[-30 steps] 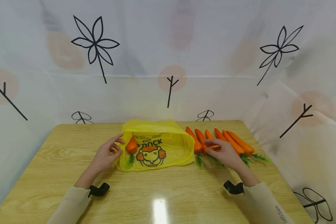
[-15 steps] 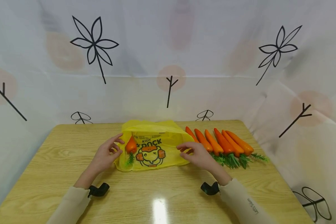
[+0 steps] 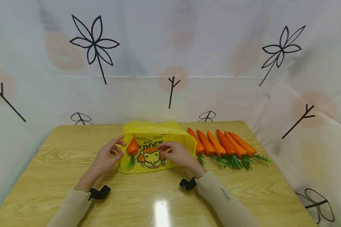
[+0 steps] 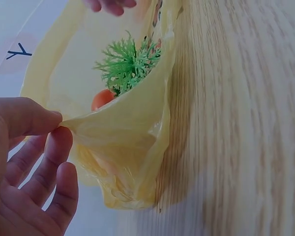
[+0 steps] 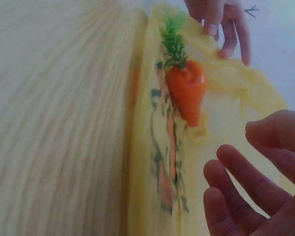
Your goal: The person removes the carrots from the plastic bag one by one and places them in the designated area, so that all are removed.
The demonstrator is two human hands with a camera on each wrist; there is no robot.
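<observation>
A yellow plastic bag [image 3: 170, 127] printed with a cartoon duck lies on its side, mouth toward me. My left hand [image 3: 105, 157] pinches its left rim between thumb and forefinger, as the left wrist view shows at the bag's edge [image 4: 113, 115]. Inside, near that side, rests one toy carrot [image 5: 188, 91], its green leaves [image 4: 125, 66] toward the opening. Over the bag's printed middle is my right hand [image 3: 177, 154], fingers loosely bent and apart, holding nothing. In the right wrist view the carrot lies beyond the fingers [image 5: 250, 189] of my right hand.
To the right of the bag, several toy carrots [image 3: 227, 145] lie side by side, tips away from me and leaves toward me. The wooden table [image 3: 130, 201] ends at a printed white cloth [image 3: 136, 97] at the back and sides.
My right hand has moved left, from over the row of carrots to the middle of the bag. The left hand keeps its place at the rim; the carrots look unmoved.
</observation>
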